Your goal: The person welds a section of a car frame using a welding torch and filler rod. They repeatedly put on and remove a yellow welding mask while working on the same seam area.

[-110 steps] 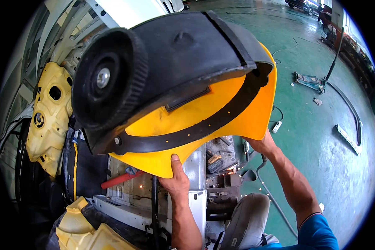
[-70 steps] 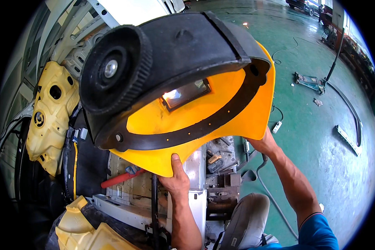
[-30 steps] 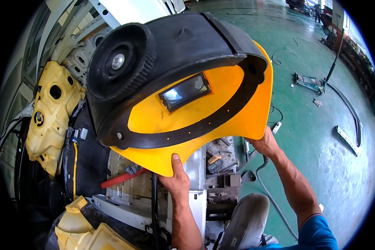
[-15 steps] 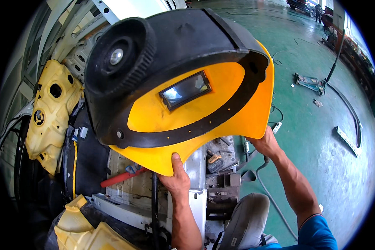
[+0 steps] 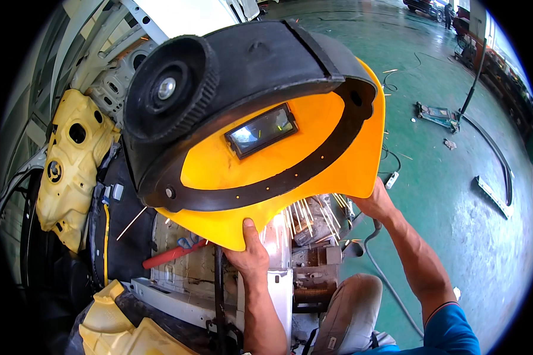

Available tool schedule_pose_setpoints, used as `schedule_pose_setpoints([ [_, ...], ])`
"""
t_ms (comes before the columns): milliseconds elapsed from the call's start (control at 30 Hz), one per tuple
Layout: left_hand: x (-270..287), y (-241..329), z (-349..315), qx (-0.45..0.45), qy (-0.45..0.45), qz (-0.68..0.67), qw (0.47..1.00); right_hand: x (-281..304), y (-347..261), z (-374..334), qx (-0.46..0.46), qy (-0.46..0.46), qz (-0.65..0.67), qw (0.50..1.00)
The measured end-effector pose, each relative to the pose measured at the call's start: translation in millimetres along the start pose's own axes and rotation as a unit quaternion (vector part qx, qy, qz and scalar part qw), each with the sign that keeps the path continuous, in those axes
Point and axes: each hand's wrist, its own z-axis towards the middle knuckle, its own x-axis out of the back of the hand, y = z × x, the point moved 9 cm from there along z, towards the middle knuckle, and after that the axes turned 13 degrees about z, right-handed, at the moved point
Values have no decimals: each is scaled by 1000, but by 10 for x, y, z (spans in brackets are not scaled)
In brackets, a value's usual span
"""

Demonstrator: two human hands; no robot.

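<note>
A yellow welding mask (image 5: pixel 314 183) with a black headband and a round knurled black knob (image 5: pixel 167 87) fills the middle of the view, its hollow inside toward me. A small dark window (image 5: pixel 262 131) is set in it. My left hand (image 5: pixel 249 253) is closed on its lower edge, thumb on the inner face. At the mask's lower right corner is my right hand (image 5: pixel 376 201), its fingers curled and hidden behind the yellow shell; what they hold is hidden. Bright sparks (image 5: pixel 302 216) streak out below the mask; their source is behind it.
Below the mask lies a bare metal vehicle frame with a red-handled tool (image 5: pixel 173 255). Yellowish moulded tanks (image 5: pixel 71 171) are at the left. A grey hose (image 5: pixel 391 290) runs down from near my right wrist. A floor jack (image 5: pixel 438 116) and metal strip (image 5: pixel 494 197) lie on the green floor.
Sparks have appeared below and around the mask, and light glints in its window. The metal beneath is lit brighter. Both hands stay nearly in place; the mask has shifted slightly.
</note>
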Motion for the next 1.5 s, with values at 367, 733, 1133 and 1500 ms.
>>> schedule_pose_setpoints([
  [367,16,39,1,-9,1,23,1000,45,-12,-50,-58,7,16,998],
  [733,13,16,9,-23,10,3,1000,5,-47,6,0,4,-2,1000],
  [1133,-2,33,24,-32,-1,28,999,26,-107,46,50,16,-27,998],
  [1500,28,22,2,-12,26,18,999,-2,31,57,12,-2,-43,999],
])
